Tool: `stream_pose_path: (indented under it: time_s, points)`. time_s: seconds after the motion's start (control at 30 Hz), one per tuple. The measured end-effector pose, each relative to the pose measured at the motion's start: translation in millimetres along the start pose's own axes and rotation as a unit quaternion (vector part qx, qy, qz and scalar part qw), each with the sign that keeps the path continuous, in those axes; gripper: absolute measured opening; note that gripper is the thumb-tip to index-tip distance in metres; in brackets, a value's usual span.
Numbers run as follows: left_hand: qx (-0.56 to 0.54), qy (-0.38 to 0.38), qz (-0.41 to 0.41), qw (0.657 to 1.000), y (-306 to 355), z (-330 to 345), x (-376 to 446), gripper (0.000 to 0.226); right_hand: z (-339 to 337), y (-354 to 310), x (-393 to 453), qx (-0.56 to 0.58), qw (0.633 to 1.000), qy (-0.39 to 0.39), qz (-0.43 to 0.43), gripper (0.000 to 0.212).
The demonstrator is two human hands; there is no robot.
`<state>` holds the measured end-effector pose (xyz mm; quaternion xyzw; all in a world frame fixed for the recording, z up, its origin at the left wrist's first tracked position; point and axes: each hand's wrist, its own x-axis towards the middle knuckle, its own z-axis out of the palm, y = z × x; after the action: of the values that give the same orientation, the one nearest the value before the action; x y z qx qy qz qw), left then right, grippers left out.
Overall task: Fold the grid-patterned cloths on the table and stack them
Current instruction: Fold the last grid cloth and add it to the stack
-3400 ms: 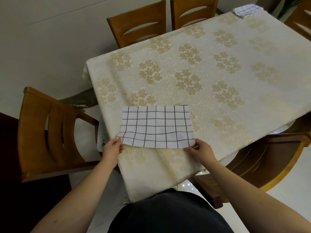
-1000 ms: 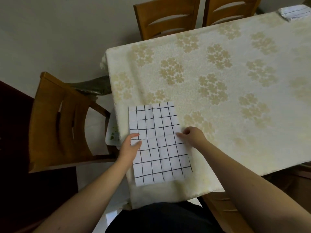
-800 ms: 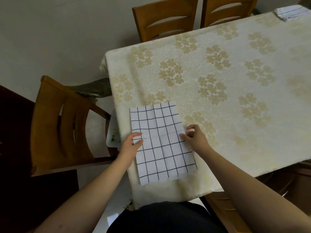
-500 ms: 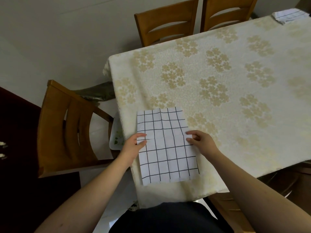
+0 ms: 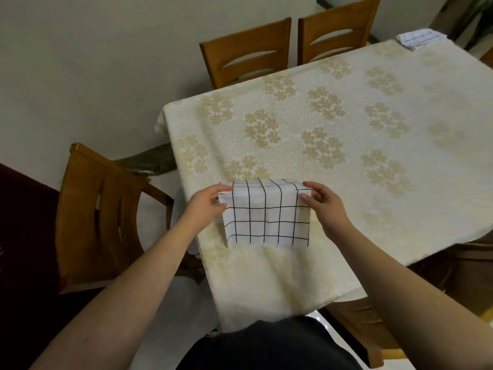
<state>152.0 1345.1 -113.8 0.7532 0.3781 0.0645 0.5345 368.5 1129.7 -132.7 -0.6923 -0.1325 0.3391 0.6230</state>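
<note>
Across most of our view spreads one table (image 5: 400,182), covered by a cream tablecloth (image 5: 266,276) with pale gold flower clusters, its near edge hanging down toward us. Around it we count three wooden chairs clearly: one at the left (image 5: 90,220) and two side by side at the far edge (image 5: 248,57) (image 5: 336,33); brown wood at the right edge may belong to more chairs, but the view there is too cropped to say.

We see two grid-patterned cloths. One, the grid cloth (image 5: 266,217), lies at the near left part of the table, white with black lines, its far portion lifted and doubled over toward us. Our left hand (image 5: 205,206) pinches the cloth's upper left corner between thumb and curled fingers, and our right hand (image 5: 325,206) pinches the upper right corner the same way; both grips are nearly closed on the fabric, holding the folded edge slightly raised above the layer beneath. The lower edge of the cloth rests flat on the tablecloth.

The second, a folded cloth (image 5: 416,38), sits on the far right corner of the table, well apart from our hands.
</note>
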Motion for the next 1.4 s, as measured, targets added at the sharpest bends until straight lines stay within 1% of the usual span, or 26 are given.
stream_pose_path:
  time_s: [0.1, 0.2, 0.27, 0.33, 0.37, 0.47, 0.63, 0.7, 0.73, 0.8, 0.87, 0.93, 1.0, 1.07, 1.1, 1.17, 1.3, 1.4]
  points:
    - [0.102, 0.038, 0.068, 0.992, 20, -11, 11, 0.036, 3, -22, 3, -0.012, 0.999, 0.025, -0.031, 0.028]
    - [0.141, 0.123, 0.114, 0.976, 29, -19, 14, 0.029, 3, -37, 3, -0.073, 0.994, 0.033, -0.071, 0.029]
    - [0.157, 0.161, 0.142, 0.964, 30, -18, 11, 0.026, 2, -39, 1, -0.135, 0.985, 0.043, -0.101, 0.028]
    - [0.174, 0.166, 0.182, 0.953, 24, -10, 5, 0.023, -1, -34, -4, -0.196, 0.972, 0.045, -0.119, 0.024]
    - [0.180, 0.158, 0.187, 0.953, 15, -5, 1, 0.021, -3, -28, -7, -0.220, 0.967, 0.041, -0.118, 0.023]
    - [0.176, 0.119, 0.153, 0.965, -22, 13, -13, 0.017, -12, 2, -22, -0.275, 0.957, 0.023, -0.085, 0.023]
    - [0.189, 0.014, 0.059, 0.980, -86, 47, -51, 0.020, -22, 61, -53, -0.308, 0.950, 0.028, 0.035, 0.028]
    - [0.193, -0.018, 0.029, 0.981, -105, 55, -66, 0.023, -25, 77, -62, -0.321, 0.943, 0.046, 0.077, 0.021]
    - [0.189, -0.026, 0.019, 0.981, -112, 58, -71, 0.026, -25, 82, -66, -0.324, 0.941, 0.053, 0.083, 0.016]
    - [0.144, -0.016, -0.011, 0.989, -116, 61, -75, 0.031, -23, 89, -69, -0.339, 0.937, 0.053, 0.069, 0.015]
    - [0.059, 0.019, -0.059, 0.996, -108, 63, -73, 0.035, -18, 94, -68, -0.381, 0.923, 0.038, 0.043, 0.025]
    - [-0.014, 0.052, -0.110, 0.992, -98, 65, -66, 0.035, -10, 96, -64, -0.407, 0.913, 0.026, 0.030, 0.037]
    - [-0.052, 0.080, -0.150, 0.984, -94, 67, -57, 0.030, 0, 93, -60, -0.349, 0.934, 0.048, 0.057, 0.044]
    - [-0.075, 0.097, -0.172, 0.977, -93, 68, -48, 0.025, 10, 84, -55, -0.246, 0.959, 0.085, 0.111, 0.046]
    - [-0.078, 0.094, -0.179, 0.976, -94, 69, -44, 0.023, 14, 80, -52, -0.204, 0.965, 0.103, 0.130, 0.046]
    - [-0.071, 0.075, -0.183, 0.978, -91, 68, -37, 0.022, 16, 75, -45, -0.154, 0.970, 0.117, 0.145, 0.046]
    - [-0.061, 0.026, -0.180, 0.981, -83, 66, -26, 0.026, 13, 73, -33, -0.119, 0.976, 0.090, 0.155, 0.044]
    - [-0.036, -0.002, -0.160, 0.986, -79, 64, -22, 0.022, 10, 69, -31, -0.117, 0.980, 0.054, 0.155, 0.031]
